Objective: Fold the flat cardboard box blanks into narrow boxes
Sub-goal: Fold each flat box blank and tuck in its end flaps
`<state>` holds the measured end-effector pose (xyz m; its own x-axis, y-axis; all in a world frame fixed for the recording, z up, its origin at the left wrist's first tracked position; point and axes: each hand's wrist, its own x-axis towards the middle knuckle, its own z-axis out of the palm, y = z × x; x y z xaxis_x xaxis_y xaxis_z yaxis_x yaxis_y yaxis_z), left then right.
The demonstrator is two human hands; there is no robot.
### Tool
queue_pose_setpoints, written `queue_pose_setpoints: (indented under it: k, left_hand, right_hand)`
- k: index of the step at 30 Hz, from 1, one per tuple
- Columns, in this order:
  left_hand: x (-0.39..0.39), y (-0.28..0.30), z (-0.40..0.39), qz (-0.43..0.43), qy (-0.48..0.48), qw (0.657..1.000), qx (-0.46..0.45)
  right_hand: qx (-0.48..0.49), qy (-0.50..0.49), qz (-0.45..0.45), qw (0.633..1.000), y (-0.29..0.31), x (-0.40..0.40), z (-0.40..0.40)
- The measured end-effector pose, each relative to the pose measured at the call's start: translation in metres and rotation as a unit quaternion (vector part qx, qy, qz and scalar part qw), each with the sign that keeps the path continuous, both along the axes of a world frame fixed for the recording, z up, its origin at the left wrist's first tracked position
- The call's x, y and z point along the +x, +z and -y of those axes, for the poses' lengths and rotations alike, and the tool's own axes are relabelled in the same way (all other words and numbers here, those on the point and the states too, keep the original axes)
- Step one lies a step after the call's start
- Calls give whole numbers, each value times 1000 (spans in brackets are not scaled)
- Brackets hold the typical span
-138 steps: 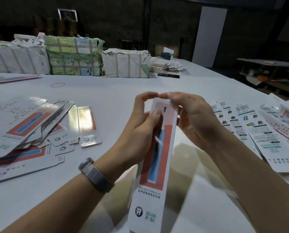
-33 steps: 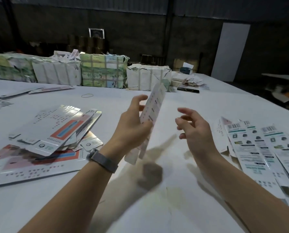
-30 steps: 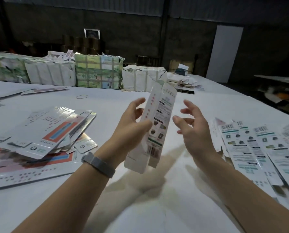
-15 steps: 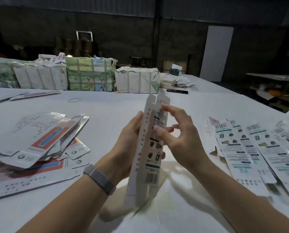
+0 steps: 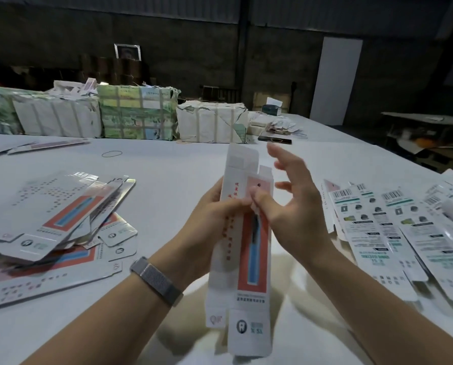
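Observation:
A narrow white box with a red and blue front panel stands nearly upright above the white table, its top and bottom flaps sticking out unfolded. My left hand grips its left side near the upper third, fingers wrapped round it. My right hand is beside the box's right edge; the thumb presses on the front panel and the other fingers are spread wide in the air. A heap of flat blanks lies at the left.
Printed boxes with barcodes lie in a row at the right. Wrapped paper bundles line the far side of the table. A rubber band and a dark phone lie further back.
The box has been turned from its barcode side to its red and blue front. My right hand's fingers came off the box and spread; only the thumb stays on it.

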<state>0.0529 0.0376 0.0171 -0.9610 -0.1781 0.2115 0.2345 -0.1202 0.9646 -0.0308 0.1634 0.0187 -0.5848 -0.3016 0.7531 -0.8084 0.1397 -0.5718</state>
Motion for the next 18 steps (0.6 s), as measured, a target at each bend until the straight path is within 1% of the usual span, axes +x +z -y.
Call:
queue_pose_setpoints:
  k: [1, 2, 5, 7, 8, 10, 12, 13, 15, 17, 18]
  left_hand:
    - [1, -1, -2, 18, -26, 999, 27]
    - [3, 1, -5, 35, -50, 997, 45]
    - [4, 2, -7, 85, -91, 991, 47]
    - [3, 3, -5, 98, -111, 987, 69]
    - [3, 4, -5, 100, -127, 984, 81]
    - [2, 3, -7, 108, -147, 980, 76]
    - [-3, 2, -13, 108, -136, 981, 81]
    - [-8, 3, -19, 108, -115, 983, 91]
    - [-16, 4, -31, 111, -71, 988, 82]
    - [-18, 6, -36, 112, -60, 986, 112]
    - [-17, 6, -33, 103, -60, 988, 101]
  right_hand:
    - [10, -10, -16, 1000, -2, 0, 1]
    - [16, -11, -11, 1000, -4, 2, 2]
    - [23, -11, 34, 999, -7, 7, 6]
    - [7, -18, 60, 998, -3, 7, 6]
    - [-6, -11, 87, 996, -1, 6, 5]
    - [-32, 18, 171, 985, 3, 4, 3]
    - [-38, 42, 240, 969, 7, 1, 2]
    - [-28, 46, 254, 966, 8, 0, 2]
    - [-6, 42, 254, 966, 10, -2, 1]
    - [9, 32, 252, 967, 11, -1, 1]
    - [17, 30, 251, 967, 12, -1, 0]
